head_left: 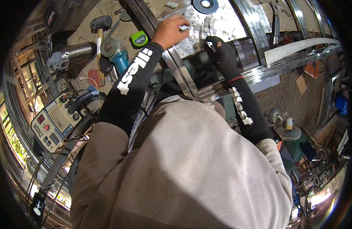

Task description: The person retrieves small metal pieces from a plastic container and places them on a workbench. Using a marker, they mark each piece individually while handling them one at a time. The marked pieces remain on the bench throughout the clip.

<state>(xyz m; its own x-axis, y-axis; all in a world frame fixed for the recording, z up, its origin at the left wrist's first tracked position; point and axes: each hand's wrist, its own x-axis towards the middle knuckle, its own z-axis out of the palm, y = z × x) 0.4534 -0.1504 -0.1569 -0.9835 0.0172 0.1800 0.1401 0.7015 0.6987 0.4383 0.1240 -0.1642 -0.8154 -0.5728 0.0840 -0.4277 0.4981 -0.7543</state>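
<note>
My bare left hand [170, 31] is closed, its fingertips pinching a small shiny metal piece [183, 28]. Beside it, several small flat metal pieces [199, 28] lie on a bright, stained metal sheet [231, 23]. My right hand [226, 58], in a black glove with bare fingertips, curls at the near edge of these pieces. Its fingers are bent together around something small and pale that I cannot make out. A round grinding disc [205, 5] rests on the sheet beyond both hands. Shiny square metal tubes [180, 72] form a frame around this spot.
To the left lie a green tape measure [139, 39], a teal angle grinder [118, 54], a mallet [101, 23] and a steel flask [74, 54]. A welding machine [55, 121] stands farther left. A curved pale strip [298, 50] crosses the frame at right, above the gravelly floor [284, 93].
</note>
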